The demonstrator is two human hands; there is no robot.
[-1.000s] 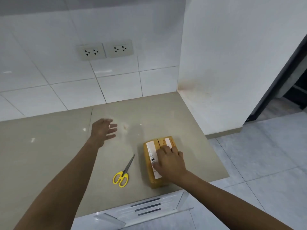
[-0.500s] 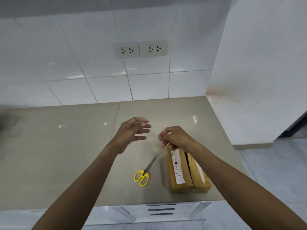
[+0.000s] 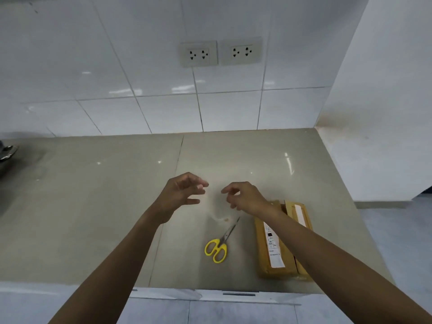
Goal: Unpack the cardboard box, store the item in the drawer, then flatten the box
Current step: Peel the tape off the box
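Scissors (image 3: 219,242) just left of cardboard box (image 3: 280,242), narrow gap between; countertop (image 3: 93,195) open leftward.
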